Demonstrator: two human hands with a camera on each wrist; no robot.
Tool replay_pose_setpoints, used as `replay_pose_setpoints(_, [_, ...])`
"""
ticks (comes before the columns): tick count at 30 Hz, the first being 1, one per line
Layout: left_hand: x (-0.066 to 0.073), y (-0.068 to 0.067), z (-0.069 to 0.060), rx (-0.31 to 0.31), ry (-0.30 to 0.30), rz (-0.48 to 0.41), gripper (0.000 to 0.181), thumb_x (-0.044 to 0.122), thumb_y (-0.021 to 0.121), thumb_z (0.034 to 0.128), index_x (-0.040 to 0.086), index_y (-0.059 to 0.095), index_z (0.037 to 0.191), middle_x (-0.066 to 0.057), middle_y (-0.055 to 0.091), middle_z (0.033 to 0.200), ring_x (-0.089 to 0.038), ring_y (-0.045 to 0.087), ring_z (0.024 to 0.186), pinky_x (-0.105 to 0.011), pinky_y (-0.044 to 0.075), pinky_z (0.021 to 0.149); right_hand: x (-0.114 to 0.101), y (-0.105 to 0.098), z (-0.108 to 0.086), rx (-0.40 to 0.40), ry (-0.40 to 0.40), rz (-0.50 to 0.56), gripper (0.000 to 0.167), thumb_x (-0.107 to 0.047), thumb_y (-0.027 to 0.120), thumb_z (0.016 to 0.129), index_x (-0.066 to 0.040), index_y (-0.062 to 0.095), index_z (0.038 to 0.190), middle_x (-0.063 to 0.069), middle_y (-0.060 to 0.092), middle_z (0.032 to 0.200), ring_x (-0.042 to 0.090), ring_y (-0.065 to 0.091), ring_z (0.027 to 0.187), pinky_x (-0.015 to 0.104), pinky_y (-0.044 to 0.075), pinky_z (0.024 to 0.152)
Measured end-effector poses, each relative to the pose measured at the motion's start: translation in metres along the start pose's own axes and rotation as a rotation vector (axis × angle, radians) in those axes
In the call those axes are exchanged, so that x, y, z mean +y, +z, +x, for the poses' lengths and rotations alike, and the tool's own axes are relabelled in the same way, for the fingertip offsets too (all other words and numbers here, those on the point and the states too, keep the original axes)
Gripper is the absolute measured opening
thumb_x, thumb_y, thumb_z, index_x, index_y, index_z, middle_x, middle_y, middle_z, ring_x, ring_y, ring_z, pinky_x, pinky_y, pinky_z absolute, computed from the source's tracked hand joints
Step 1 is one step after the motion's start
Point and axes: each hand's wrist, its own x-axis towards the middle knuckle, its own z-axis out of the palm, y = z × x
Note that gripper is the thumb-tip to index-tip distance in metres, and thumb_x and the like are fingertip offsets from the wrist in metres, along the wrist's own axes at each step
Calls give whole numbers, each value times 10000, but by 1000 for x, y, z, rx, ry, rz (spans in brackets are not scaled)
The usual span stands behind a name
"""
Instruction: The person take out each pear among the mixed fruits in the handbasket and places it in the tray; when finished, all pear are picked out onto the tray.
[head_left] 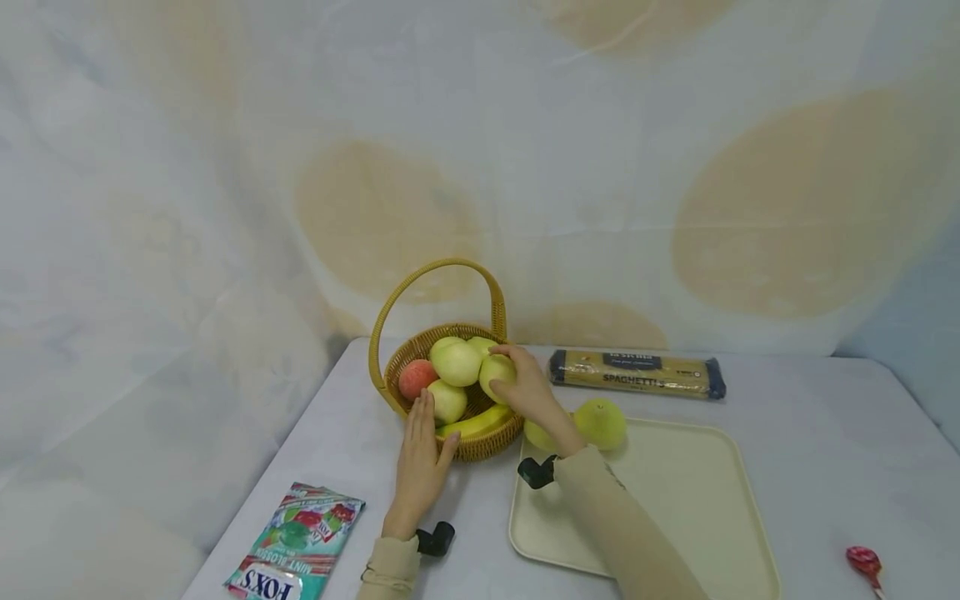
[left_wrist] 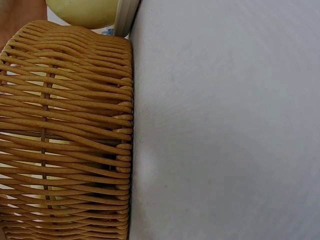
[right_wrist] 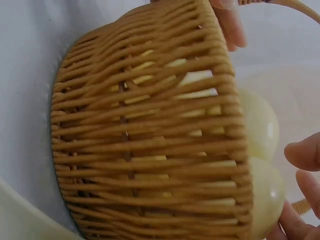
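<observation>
Right hand (head_left: 532,393): fingers curled round a pale-green round fruit (head_left: 493,372) at the right of the brown woven wicker basket (head_left: 482,448), mid-frame. Left hand (head_left: 420,465): fingers extended against the basket. Recommended: brace lightly; avoid bruising pressure.

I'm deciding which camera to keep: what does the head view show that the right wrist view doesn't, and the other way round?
Only the head view: the spaghetti pack, candy bag, lollipop and red fruit.
Only the right wrist view: a close side-on look at the basket, with pale and yellow patches visible through its weave.
Both: the basket, pale green fruit and parts of both hands, left hand and right hand.
</observation>
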Motion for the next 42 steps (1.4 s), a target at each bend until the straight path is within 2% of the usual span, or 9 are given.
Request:
replay_pose_setpoints(3, [0,0,0,4,1,-7,741,293,557,980,-18,174,1534,-201,220,1597,-380,233,1462,-551,259,1145,2,9,4,-26,5,-19,537,-27,661,818,-36,519,1336,182,492,1420,364,399,1365,532,341,1122])
replay_pose_setpoints(7, [0,1,0,6,4,-14,736,290,554,982,-19,176,1533,-216,233,1588,-389,237,1456,-554,266,1141,4,20,8,-82,20,-113,570,-44,688,812,-49,503,1351,159,504,1402,350,450,1313,516,416,1051])
replay_pose_setpoints(12, [1,0,2,1,-1,-28,737,273,559,979,-26,173,1532,-224,233,1586,-391,229,1460,-558,255,1148,0,27,12,-124,52,-163,617,-77,723,813,-75,477,1379,189,478,1403,405,463,1271,536,445,1007])
replay_pose_setpoints(21, [-1,2,2,5,-1,-26,738,277,557,981,-15,168,1536,-216,229,1590,-378,223,1465,-554,256,1151,3,29,13,-108,50,-226,676,-120,749,780,-112,466,1394,195,466,1394,396,478,1211,524,477,946])
replay_pose_setpoints(26, [-1,1,1,11,6,-22,737,270,564,976,-25,179,1531,-221,237,1585,-393,242,1453,-558,261,1143,6,31,10,-69,37,-165,703,-124,770,761,-114,467,1396,170,477,1401,382,480,1230,540,468,957])
replay_pose_setpoints(30, [0,1,1,6,6,-18,734,273,565,975,-31,188,1527,-213,234,1589,-400,248,1449,-559,261,1141,6,29,7,-11,25,-51,706,-101,772,755,-114,473,1395,141,492,1408,346,483,1256,545,444,993])
replay_pose_setpoints(37, [0,1,2,-2,-2,-22,729,290,548,986,-20,179,1532,-200,216,1599,-389,230,1460,-561,257,1144,0,20,-1,58,84,110,683,-132,778,783,-229,488,1393,91,473,1422,314,501,1244,517,486,955])
replay_pose_setpoints(40, [0,2,2,-3,-3,-26,729,288,544,988,-20,172,1533,-210,213,1596,-397,225,1459,-569,255,1142,-3,14,-6,78,83,173,684,-105,769,799,-235,474,1402,69,434,1464,323,482,1280,526,484,971])
replay_pose_setpoints(42, [0,1,1,-7,-9,-29,729,283,543,989,-19,166,1535,-220,213,1593,-407,223,1457,-575,250,1142,-10,8,-12,89,52,210,683,-71,754,808,-185,461,1414,92,431,1466,340,487,1274,532,483,973])
